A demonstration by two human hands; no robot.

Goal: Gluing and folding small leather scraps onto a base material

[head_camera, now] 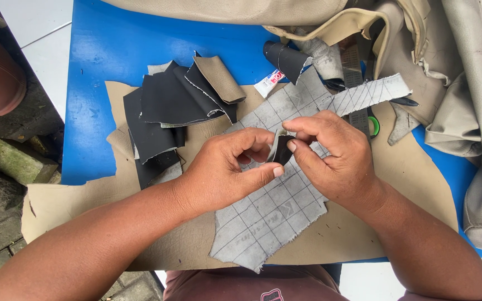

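Note:
My left hand (230, 167) and my right hand (330, 153) meet over a grey fabric-backed sheet (269, 217) marked with a grid of lines. Between their fingertips they pinch a small black leather scrap (282, 150), folded with a pale underside showing. The sheet lies on a larger tan leather piece (62, 200) spread across a blue table (112, 50).
A pile of black and tan leather offcuts (171, 106) lies to the left of the hands. A small white glue tube (269, 82), a rolled black piece (285, 58), a grey quilted strip (369, 93) and a green-handled tool (373, 125) sit behind. Beige upholstery (470, 95) is heaped at the right.

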